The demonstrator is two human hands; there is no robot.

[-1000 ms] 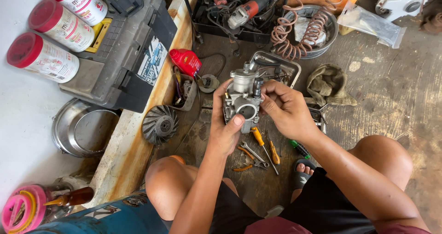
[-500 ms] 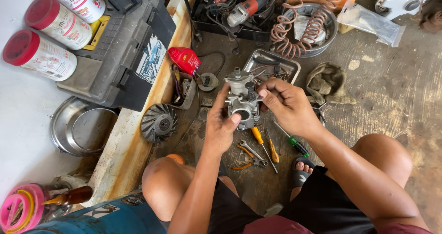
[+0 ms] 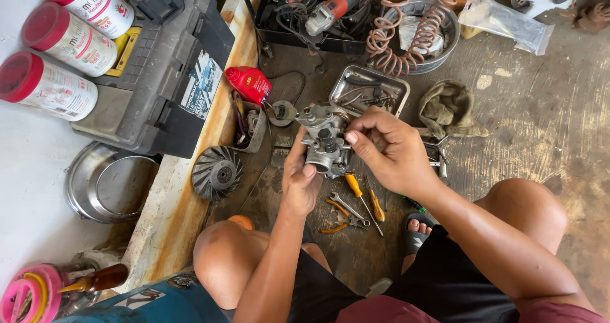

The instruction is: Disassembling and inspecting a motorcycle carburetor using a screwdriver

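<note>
A grey metal carburettor (image 3: 323,140) is held above the floor in front of my knees. My left hand (image 3: 300,180) grips it from below and the left side, thumb against its round opening. My right hand (image 3: 389,148) comes in from the right, thumb and fingertips pinched at the carburettor's upper right side; whether a small part sits between them is hidden. Below the hands lie orange-handled screwdrivers (image 3: 354,186), small spanners (image 3: 348,207) and a green-handled tool (image 3: 414,203) on the concrete.
A metal tray (image 3: 348,80) of small parts lies just behind the carburettor, a rag (image 3: 450,109) to its right. A red bottle (image 3: 250,83), black fan wheel (image 3: 216,172), dark toolbox (image 3: 166,68), three red-capped canisters (image 3: 56,89), a steel bowl (image 3: 105,183) and coiled hose (image 3: 406,40) surround me.
Both hands have kept hold of the carburettor. My right hand's fingers shifted from its top towards the upper right side, and the carburettor tilted a little.
</note>
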